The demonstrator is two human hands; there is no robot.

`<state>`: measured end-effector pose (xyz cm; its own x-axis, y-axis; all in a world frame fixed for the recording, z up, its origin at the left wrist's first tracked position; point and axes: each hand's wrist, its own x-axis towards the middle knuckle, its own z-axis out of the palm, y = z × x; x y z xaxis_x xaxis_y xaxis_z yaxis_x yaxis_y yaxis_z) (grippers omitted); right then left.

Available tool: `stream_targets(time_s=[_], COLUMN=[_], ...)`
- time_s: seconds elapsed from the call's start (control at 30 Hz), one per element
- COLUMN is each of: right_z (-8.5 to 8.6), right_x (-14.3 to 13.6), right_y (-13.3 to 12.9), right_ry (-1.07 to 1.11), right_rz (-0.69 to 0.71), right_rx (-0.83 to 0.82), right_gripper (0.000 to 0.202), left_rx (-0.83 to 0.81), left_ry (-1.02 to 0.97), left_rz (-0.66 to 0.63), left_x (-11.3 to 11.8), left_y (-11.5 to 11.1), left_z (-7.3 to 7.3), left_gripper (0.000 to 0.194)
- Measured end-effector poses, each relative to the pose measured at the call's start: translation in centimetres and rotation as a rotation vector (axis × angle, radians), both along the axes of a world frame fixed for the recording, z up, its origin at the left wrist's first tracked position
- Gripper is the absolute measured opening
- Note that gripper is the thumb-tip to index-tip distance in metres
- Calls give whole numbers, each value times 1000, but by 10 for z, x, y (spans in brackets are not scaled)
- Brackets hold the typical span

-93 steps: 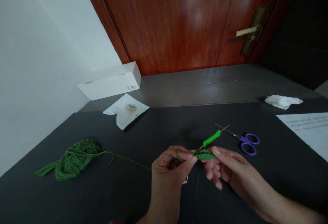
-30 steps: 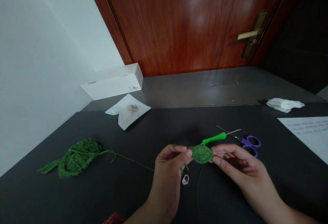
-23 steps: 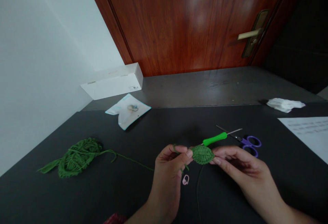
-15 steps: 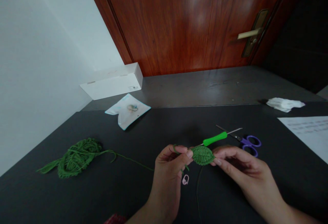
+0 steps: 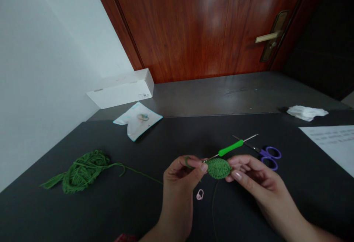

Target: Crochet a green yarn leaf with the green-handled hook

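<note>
A small oval green crochet piece [image 5: 218, 168] is stretched between my two hands above the dark table. My left hand [image 5: 184, 177] pinches its left end, with green yarn looped round a finger. At the right tip, the fingers of my right hand [image 5: 253, 177] grip the same piece. A crochet hook [image 5: 231, 148] with a bright green handle slants up to the right behind it, its lower end at my left fingertips. A yarn strand runs left to a green yarn bundle [image 5: 84, 171]. Below my hands lies a pink stitch marker [image 5: 200, 194].
Purple-handled scissors [image 5: 269, 157] lie just beyond my right hand. A white pouch [image 5: 143, 120] and a white box [image 5: 124, 89] are at the back left. Crumpled white tissue [image 5: 306, 112] and a printed sheet [image 5: 332, 142] sit at the right.
My left hand has shifted slightly left. The fingers of my right hand have changed their hold at the tip, and the hook tilts a little more upward.
</note>
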<state>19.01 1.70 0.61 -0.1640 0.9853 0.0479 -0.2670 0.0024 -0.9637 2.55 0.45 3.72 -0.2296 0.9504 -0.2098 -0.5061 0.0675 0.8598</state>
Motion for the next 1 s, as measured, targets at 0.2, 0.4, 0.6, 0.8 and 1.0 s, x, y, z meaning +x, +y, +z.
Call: stream_targets(time_s=[0.2,0.4,0.6,0.8,1.0], right_z=[-1,-1,0,3,9], right_x=[0,0,0,-2,-5], right_y=[0,0,1,3,0], right_ry=[24,53,82,94,186], right_rz=[44,49,68,89,65], right_rx=[-40,-72,-98,-148,-291], right_gripper=[11,11,9,17,16], left_rx=[44,66,100,116,88], left_ry=[42,87,138,189,216], left_rz=[5,1,0,-1,13], left_x=[0,0,0,-1,4], left_y=[-2,-2,-2,-4,-7], left_z=[-1,0,-1,-4,-4], left_gripper=[14,15,16,16,16])
